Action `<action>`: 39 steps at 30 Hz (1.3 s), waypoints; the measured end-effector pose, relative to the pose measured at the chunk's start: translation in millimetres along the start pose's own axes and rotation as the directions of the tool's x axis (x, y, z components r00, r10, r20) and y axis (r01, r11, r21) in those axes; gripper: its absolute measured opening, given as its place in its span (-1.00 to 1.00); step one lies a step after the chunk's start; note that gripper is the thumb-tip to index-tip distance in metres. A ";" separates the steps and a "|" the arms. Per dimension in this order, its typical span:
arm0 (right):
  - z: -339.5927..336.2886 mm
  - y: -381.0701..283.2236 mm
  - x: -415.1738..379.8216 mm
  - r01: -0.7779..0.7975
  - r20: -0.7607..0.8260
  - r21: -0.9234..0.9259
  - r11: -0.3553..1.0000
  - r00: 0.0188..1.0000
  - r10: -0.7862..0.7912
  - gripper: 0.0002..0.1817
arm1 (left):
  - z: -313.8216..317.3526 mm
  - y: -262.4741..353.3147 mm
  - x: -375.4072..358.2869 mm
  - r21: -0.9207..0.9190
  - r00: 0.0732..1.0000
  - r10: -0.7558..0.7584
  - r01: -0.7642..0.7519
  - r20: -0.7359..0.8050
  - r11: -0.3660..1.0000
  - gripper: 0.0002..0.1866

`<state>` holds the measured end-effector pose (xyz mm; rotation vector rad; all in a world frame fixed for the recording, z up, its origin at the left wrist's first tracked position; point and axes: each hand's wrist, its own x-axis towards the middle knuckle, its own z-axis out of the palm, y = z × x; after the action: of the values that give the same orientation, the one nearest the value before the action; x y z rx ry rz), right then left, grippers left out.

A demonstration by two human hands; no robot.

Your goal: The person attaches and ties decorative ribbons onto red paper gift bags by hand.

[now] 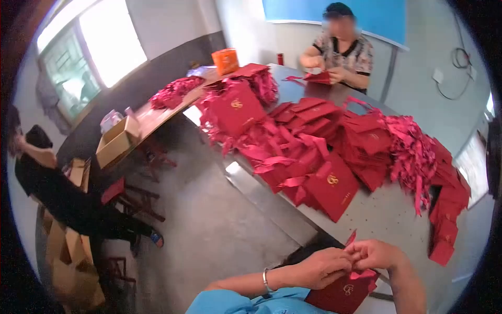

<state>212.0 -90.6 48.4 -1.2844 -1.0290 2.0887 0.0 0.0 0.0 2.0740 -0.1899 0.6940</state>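
A red ribbon (361, 273) is pinched between the fingers of the left hand (320, 268) and right hand (374, 255), just above the red envelope (342, 295). It seems light and limp, best gripped at its ends; piled envelopes (324, 152) lie beyond.

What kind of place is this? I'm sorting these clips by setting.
Probably a small hand-assembly workshop. A long table is heaped with red envelopes and ribbons; the left hand and right hand work one red envelope, another person does likewise, and cardboard boxes stand nearby.
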 end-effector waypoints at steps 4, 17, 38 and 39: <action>14.4 -11.8 12.0 0.014 -0.056 0.062 0.998 0.998 -0.010 -0.51 | -20.0 5.0 -3.9 -0.036 0.988 0.130 -0.133 -0.083 0.990 -0.77; 19.5 -11.5 18.9 0.075 -0.245 -0.238 0.968 0.960 -0.135 -0.56 | -27.9 13.0 6.6 -0.283 0.943 -0.303 0.331 0.140 0.900 -0.71; 8.4 16.5 11.7 0.017 -0.651 -0.756 0.654 0.076 -0.755 -0.77 | -19.3 2.6 4.8 -0.518 0.891 -0.373 0.453 0.258 0.726 -0.64; 14.1 19.6 2.3 0.013 -0.653 -0.756 0.655 0.071 -0.754 -0.77 | -19.3 1.5 3.3 -0.494 0.904 -0.362 0.427 0.227 0.757 -0.64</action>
<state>198.1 -105.7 35.5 -1.8332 -1.1437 0.0929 -5.7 15.1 11.1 1.5355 0.0010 0.2136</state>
